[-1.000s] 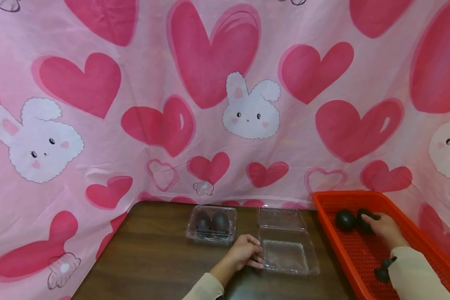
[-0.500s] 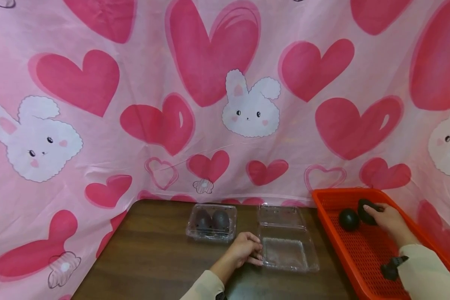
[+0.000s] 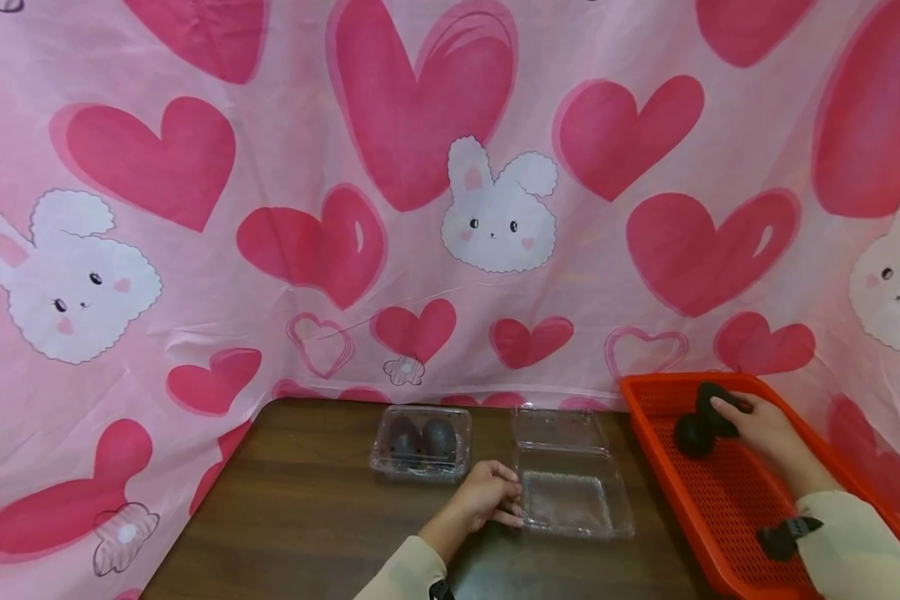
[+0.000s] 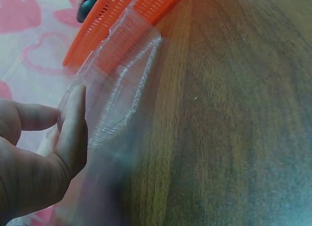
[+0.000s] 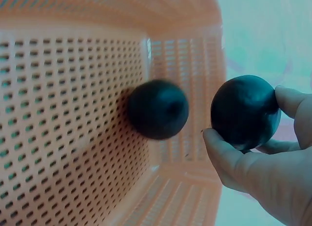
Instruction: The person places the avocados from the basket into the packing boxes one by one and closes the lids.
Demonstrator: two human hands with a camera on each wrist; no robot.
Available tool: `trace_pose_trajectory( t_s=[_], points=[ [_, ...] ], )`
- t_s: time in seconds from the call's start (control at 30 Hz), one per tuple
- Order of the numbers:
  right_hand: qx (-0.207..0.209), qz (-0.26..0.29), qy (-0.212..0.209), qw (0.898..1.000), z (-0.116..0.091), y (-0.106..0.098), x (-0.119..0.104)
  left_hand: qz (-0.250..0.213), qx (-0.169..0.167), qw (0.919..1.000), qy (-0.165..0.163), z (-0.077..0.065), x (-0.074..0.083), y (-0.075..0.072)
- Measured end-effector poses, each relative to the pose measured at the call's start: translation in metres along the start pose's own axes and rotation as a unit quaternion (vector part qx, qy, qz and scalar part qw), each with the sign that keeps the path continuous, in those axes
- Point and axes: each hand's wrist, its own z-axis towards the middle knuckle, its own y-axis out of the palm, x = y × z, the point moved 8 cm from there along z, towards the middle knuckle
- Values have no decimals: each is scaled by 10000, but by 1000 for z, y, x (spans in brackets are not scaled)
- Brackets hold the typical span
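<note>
My right hand holds a dark avocado at the far end of the orange basket. In the right wrist view that avocado sits between thumb and fingers, raised off the basket floor. Another avocado lies in the basket close by. My left hand pinches the left edge of an open clear plastic clamshell box; the left wrist view shows thumb and fingers at its rim. The box has nothing in it, and its lid is folded back.
A closed clear box with two dark avocados inside stands left of the open one, on the brown wooden table. Behind the table hangs a pink curtain with hearts and rabbits. The basket stands along the table's right side.
The right hand has lifted the avocado up from beside the other one, slightly toward the basket's far end. The other avocado shifted a little. The left hand stays at the box edge.
</note>
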Motion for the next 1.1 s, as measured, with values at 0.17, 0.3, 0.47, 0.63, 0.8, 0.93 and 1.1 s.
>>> trace_pose_trajectory(
  t_s=[0.17,0.3,0.47,0.63,0.8,0.93,1.1],
  points=[
    [-204,437,-165,9987,-3,8,-20,11,5,10000,59,2,1,-2],
    [-396,595,-189,9973,-8,18,-33,31,-1,10000,54,3,2,-3],
    [-619,738,-237,9951,-16,30,-49,50,-5,10000,74,2,2,-3],
    [-746,860,-294,9931,-23,41,-61,51,1,9999,90,1,1,-2],
    [-859,1098,-361,9896,-29,51,-72,48,0,10000,83,0,-1,-1],
    [-1036,1374,-472,9839,-35,63,-82,41,5,10000,85,-1,-1,0],
    [-1216,1516,-624,9789,-40,80,-94,46,-23,10000,63,-1,0,0]
  ],
)
